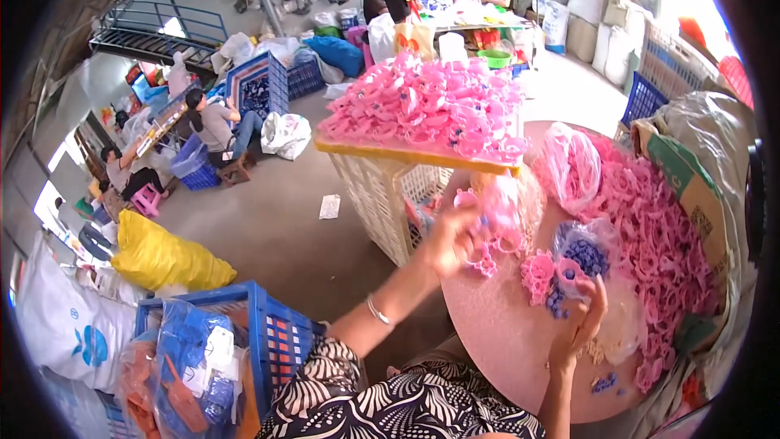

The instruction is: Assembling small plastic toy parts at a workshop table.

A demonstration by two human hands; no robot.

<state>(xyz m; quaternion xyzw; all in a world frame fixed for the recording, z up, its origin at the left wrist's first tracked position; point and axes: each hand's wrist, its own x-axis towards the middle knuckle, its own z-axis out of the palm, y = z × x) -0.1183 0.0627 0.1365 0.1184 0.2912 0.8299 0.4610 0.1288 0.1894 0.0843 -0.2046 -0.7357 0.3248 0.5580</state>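
Pink plastic ring pieces [494,223], blurred, hang clutched in the left hand [451,240] at frame centre; right hand [583,309], lower right, pinches a small bag of blue beads [583,254] above the round pink tabletop [504,341].

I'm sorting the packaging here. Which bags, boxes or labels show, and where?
Clear bag of blue parts: by the right hand.
Clear bag of pink parts: behind it.
Cardboard box: far right, brown and green.
Yellow sack: floor, left.
White sack: lower left, blue mark.
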